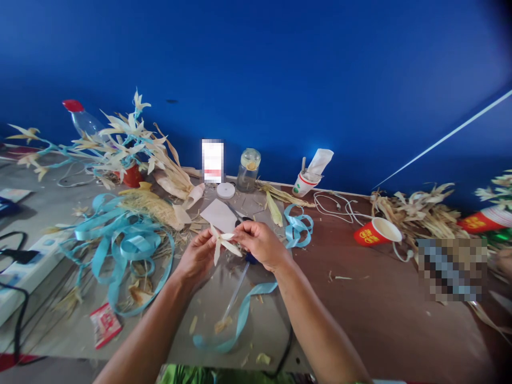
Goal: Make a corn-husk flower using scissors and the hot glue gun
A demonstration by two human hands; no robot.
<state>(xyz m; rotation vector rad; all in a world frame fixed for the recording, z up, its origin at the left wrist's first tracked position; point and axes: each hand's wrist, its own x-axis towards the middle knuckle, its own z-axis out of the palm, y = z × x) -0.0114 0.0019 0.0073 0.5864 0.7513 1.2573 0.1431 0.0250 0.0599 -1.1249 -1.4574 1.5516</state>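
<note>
A pale, dry husk flower point(223, 243) with thin pointed petals is pinched between the left hand point(198, 257) and right hand point(262, 244), held together above the counter point(352, 309). Left lies curly blue ribbon point(124, 242); right, smooth brown surface stays open up to a red paper cup point(378, 232).

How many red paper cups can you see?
2: one red cup lies tipped beside the white cable; another sits at the far right among husks. More may hide under husks.
</note>
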